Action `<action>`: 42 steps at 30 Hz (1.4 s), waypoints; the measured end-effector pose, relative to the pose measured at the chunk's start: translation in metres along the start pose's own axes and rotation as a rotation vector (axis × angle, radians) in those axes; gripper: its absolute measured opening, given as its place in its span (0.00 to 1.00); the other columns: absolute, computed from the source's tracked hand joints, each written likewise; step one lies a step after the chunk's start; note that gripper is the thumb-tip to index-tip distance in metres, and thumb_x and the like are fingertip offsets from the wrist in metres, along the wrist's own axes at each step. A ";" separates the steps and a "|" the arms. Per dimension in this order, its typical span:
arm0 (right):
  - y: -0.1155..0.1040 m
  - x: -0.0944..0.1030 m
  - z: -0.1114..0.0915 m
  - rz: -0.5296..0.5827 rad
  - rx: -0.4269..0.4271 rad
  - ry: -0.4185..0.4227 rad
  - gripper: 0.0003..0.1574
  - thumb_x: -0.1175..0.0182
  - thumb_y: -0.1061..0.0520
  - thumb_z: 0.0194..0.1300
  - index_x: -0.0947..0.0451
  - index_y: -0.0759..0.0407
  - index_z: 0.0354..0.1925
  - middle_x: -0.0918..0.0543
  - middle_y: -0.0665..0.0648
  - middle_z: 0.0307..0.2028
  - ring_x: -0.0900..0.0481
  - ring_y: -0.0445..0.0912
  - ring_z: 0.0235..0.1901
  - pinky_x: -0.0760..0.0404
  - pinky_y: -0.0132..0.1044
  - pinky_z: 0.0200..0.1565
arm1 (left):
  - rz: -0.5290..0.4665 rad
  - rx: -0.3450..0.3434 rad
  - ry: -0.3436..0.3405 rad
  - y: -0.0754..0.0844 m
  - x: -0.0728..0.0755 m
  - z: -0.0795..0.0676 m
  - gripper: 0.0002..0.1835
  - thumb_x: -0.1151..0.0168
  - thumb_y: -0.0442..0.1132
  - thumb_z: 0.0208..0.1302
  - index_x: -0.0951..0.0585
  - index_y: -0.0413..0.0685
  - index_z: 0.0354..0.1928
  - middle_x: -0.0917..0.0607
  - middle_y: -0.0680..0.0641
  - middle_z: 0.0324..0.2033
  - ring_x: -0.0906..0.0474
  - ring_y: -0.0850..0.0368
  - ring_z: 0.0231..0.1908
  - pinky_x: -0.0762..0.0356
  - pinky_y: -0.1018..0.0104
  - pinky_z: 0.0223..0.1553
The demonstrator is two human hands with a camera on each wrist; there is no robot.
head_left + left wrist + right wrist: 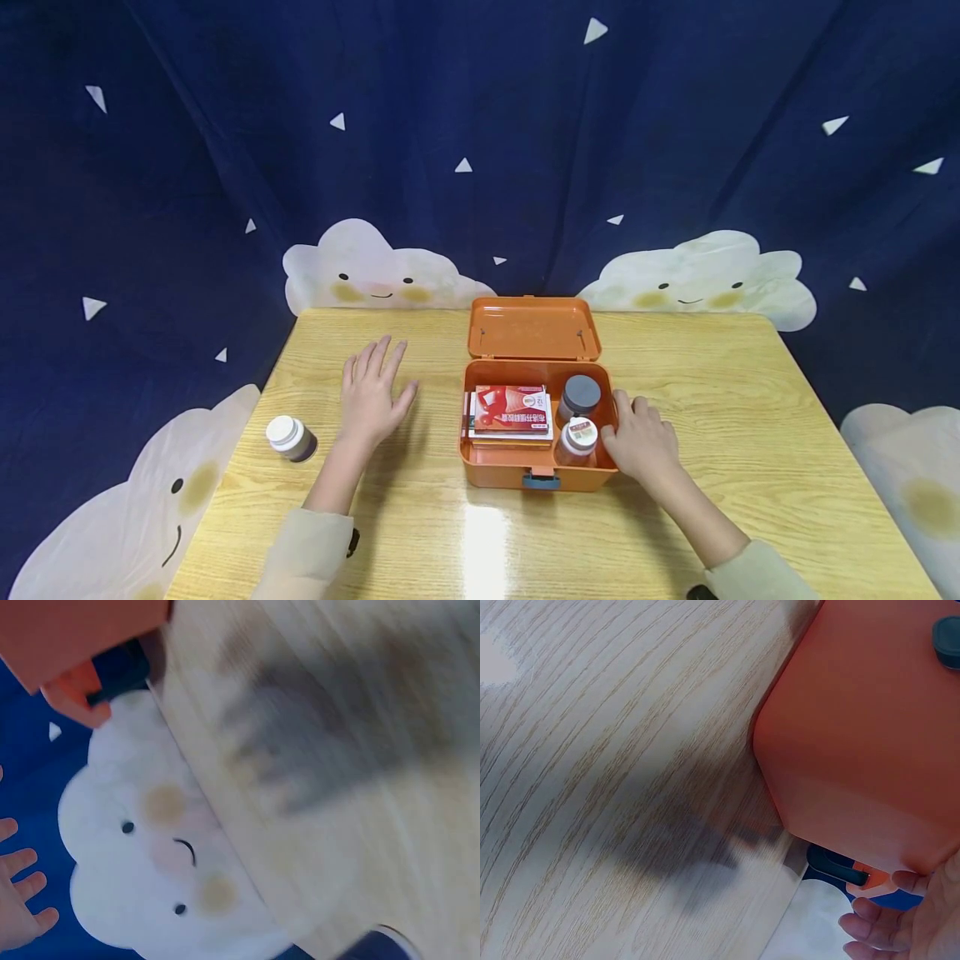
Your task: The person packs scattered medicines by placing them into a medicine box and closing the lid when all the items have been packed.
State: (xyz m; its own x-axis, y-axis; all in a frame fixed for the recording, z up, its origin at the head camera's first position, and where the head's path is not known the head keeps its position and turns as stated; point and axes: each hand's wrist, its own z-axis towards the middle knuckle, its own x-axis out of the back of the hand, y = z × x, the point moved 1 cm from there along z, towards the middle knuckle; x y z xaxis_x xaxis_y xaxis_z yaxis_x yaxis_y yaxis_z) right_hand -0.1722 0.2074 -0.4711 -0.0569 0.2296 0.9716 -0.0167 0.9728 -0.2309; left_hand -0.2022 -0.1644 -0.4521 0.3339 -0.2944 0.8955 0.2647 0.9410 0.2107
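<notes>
An orange medicine box stands with its lid tipped back. Inside, on the left, lie stacked medicine cartons, with a red carton on top. Two bottles stand at the right, a grey-capped bottle behind a white-capped bottle. My right hand holds the box's right side, thumb over the rim and fingers along the outer wall. To the left, my left hand hovers with fingers spread, holding nothing. It lies between the box and a lone white-capped bottle.
The wooden table extends on both sides of the box. Behind it hangs a dark blue curtain with white shapes and clouds. A blue latch sits on the box front.
</notes>
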 end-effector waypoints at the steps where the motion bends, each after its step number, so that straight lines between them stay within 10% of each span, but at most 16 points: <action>1: 0.000 0.000 0.000 0.000 0.001 0.001 0.32 0.51 0.52 0.58 0.42 0.62 0.59 0.31 0.70 0.44 0.30 0.65 0.41 0.31 0.59 0.35 | 0.001 0.018 0.001 -0.004 0.001 -0.002 0.32 0.48 0.52 0.60 0.37 0.51 0.65 0.39 0.42 0.64 0.46 0.43 0.64 0.55 0.44 0.62; 23: -0.001 0.001 -0.001 -0.003 0.004 0.007 0.32 0.51 0.52 0.57 0.42 0.62 0.58 0.30 0.71 0.43 0.29 0.65 0.41 0.31 0.59 0.35 | -0.019 0.378 0.078 -0.092 0.011 -0.066 0.31 0.45 0.47 0.58 0.37 0.40 0.62 0.37 0.35 0.60 0.46 0.38 0.61 0.55 0.41 0.58; 42: -0.001 0.001 -0.001 -0.006 0.001 0.007 0.32 0.50 0.51 0.58 0.42 0.61 0.58 0.30 0.70 0.43 0.29 0.65 0.41 0.31 0.59 0.35 | -0.019 0.571 0.032 -0.120 0.007 -0.099 0.31 0.48 0.48 0.58 0.37 0.36 0.60 0.34 0.31 0.53 0.41 0.32 0.53 0.49 0.41 0.53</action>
State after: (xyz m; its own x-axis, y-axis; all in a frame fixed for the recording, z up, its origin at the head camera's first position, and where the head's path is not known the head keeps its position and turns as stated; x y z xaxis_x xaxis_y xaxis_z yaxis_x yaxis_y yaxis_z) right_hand -0.1710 0.2062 -0.4697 -0.0500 0.2241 0.9733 -0.0185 0.9741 -0.2252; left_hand -0.1421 -0.2963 -0.5101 0.3631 -0.3089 0.8790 -0.2568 0.8737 0.4131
